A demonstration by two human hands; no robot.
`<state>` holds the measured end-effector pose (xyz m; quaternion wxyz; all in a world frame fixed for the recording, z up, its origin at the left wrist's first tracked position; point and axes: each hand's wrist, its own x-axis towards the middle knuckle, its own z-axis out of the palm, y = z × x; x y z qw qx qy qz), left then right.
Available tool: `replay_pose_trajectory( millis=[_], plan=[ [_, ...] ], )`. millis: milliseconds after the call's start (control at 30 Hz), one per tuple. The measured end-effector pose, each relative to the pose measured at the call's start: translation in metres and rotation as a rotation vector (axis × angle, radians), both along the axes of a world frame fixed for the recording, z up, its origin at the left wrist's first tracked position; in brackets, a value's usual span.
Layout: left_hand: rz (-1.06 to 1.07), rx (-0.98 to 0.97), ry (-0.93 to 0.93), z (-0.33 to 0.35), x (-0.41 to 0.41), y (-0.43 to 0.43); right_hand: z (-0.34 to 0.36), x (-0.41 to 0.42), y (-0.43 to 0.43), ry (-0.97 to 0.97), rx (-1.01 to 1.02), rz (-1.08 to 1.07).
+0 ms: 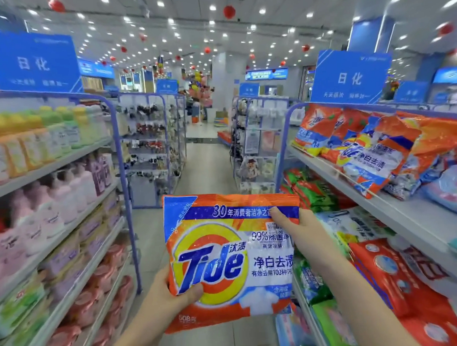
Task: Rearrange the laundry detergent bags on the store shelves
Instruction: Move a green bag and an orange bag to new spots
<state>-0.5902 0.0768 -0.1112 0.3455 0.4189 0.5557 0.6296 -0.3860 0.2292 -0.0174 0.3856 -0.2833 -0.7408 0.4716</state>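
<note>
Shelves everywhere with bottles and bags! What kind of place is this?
A shop, probably a supermarket's cleaning-products aisle. The right shelf holds stacked Tide detergent bags, the left shelves hold rows of coloured bottles, and blue aisle signs stand above. Left hand and right hand grip another Tide bag.

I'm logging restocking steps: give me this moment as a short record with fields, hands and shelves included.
held item: orange detergent bag, upright, front toward the camera
left hand: grips its lower left corner, thumb on front
right hand: grips its upper right edge
right shelf: similar orange bags leaning in a row
left shelves: rows of bottles
status: bag not yet on a shelf
</note>
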Motion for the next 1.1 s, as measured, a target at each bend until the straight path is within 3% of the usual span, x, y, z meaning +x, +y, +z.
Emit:
replay_pose_trajectory(
  millis=[100,233,333,500,700,1100],
  plan=[
    [-0.048,-0.014,-0.047,0.002,-0.026,0.060,0.000,-0.024,0.042,0.101,0.006,-0.125],
    [-0.159,-0.006,-0.069,0.016,-0.061,0.145,0.011,-0.048,0.107,0.048,0.422,-0.396],
    [-0.262,0.026,-0.067,0.029,-0.083,0.209,0.023,-0.065,0.150,0.064,0.506,-0.545],
    [-0.362,0.044,-0.152,0.042,-0.100,0.314,0.026,-0.077,0.213,0.336,0.173,-0.456],
    [-0.455,0.048,-0.181,0.053,-0.104,0.429,-0.012,-0.074,0.295,0.200,-0.123,-0.254],
    [-0.734,0.060,-0.118,0.071,-0.077,0.682,-0.005,-0.042,0.461,0.149,-0.029,-0.521]
  ],
)
